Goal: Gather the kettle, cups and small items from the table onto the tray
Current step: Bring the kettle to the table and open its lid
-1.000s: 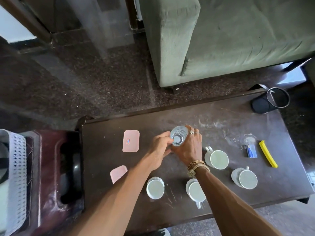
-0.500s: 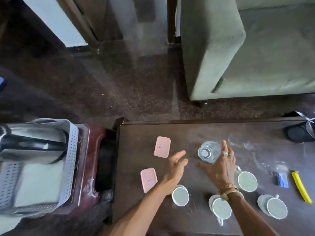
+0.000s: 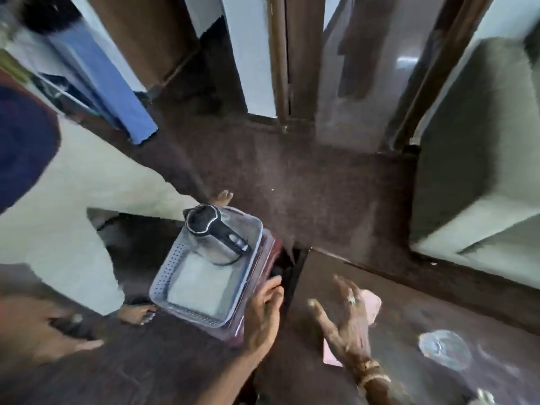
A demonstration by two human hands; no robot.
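Note:
A steel kettle with a black lid and handle stands in the far end of a grey perforated tray, which rests on a dark red stool. My left hand reaches toward the tray's near right edge with fingers extended, holding nothing. Spread open, my right hand hovers over the dark table, above two pink cards. A clear glass stands on the table to the right of that hand. The cups are out of view except a white edge at the bottom right.
Another person in light trousers sits left of the tray, bare feet beside it, a hand blurred at lower left. A grey-green sofa stands at the right. Brown door frames and a blue cloth are at the back.
The view has swung left and up, bringing the tray and kettle to the centre. Both hands let go of the glass and moved left; the left hand now nears the tray.

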